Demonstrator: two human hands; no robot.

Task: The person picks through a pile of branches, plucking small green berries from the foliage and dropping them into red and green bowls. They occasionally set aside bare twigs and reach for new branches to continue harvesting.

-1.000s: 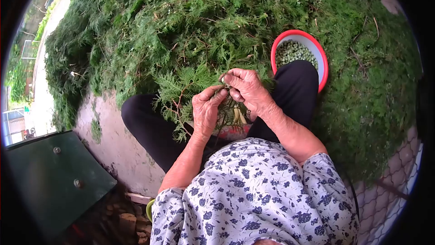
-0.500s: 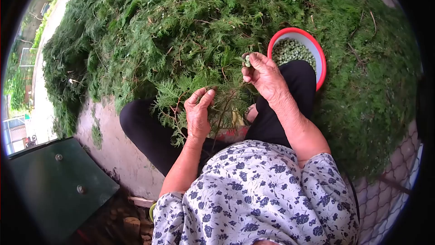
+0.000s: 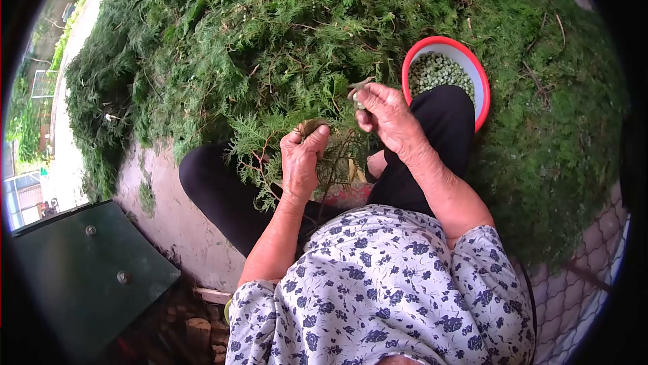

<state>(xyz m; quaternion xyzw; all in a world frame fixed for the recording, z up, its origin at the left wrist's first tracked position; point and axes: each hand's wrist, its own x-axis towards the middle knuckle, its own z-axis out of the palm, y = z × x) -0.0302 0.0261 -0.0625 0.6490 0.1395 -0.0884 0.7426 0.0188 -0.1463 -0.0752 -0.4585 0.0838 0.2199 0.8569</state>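
My left hand (image 3: 301,161) is closed around a leafy green conifer branch (image 3: 260,156), whose feathery sprays spread out to the left and below the fist. My right hand (image 3: 388,119) is raised to the right of it, thumb and fingers pinched on small pale green seed cones, partly hidden by the fingers. A thin stem tip pokes out above that pinch. Just beyond the right knee sits a round basin (image 3: 480,81) with a red rim and a pale inside, holding many green seed cones (image 3: 440,73).
A big heap of cut conifer greenery (image 3: 304,34) surrounds the front and right side. My bent legs in black trousers (image 3: 216,189) frame the hands. At lower left stands a dark green panel (image 3: 88,277) with bolts, beside concrete floor (image 3: 169,189).
My right hand has shifted slightly down, and its fingers have turned around the cones. My left hand has moved a little to the right and upward with the branch.
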